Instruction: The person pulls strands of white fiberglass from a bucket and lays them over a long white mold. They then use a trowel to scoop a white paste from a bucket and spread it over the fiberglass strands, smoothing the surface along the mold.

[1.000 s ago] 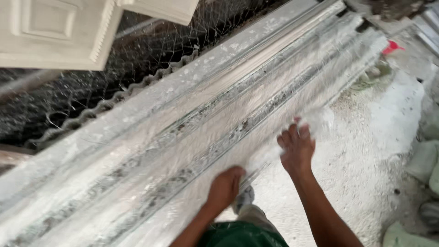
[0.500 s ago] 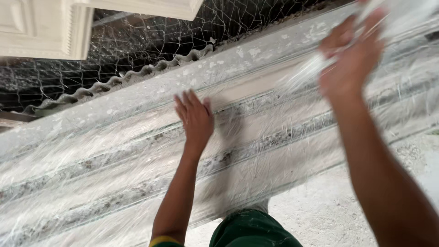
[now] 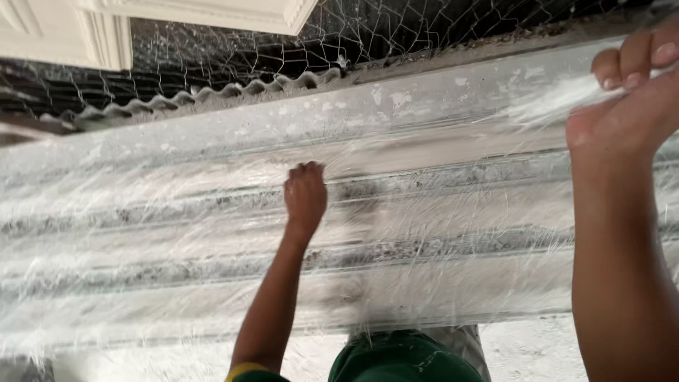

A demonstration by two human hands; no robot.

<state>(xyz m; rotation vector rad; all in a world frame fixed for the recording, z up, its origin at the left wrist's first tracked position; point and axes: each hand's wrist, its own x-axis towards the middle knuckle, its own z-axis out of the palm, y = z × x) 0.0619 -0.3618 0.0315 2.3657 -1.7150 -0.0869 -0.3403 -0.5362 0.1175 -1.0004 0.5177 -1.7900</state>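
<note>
A long white ribbed mould (image 3: 438, 99) lies across the view, covered with a thin layer of glass-fibre strands (image 3: 177, 205). My left hand (image 3: 305, 198) is closed and pinches the fibres near the middle of the mould. My right hand (image 3: 629, 99) is raised close to the camera at the right edge, its fingers closed on a bunch of white fibre strands (image 3: 552, 106) that stretch back toward the mould.
Wire mesh (image 3: 424, 28) and a corrugated sheet edge (image 3: 212, 95) run behind the mould. A white moulded panel (image 3: 64, 35) hangs at the top left. Pale dusty ground (image 3: 523, 346) shows below the mould, by my green garment (image 3: 403, 361).
The view has swung to face the mould squarely. My left hand went from flat on the fibres to a closed pinch. My right hand lifted closer to the camera, still gripping strands.
</note>
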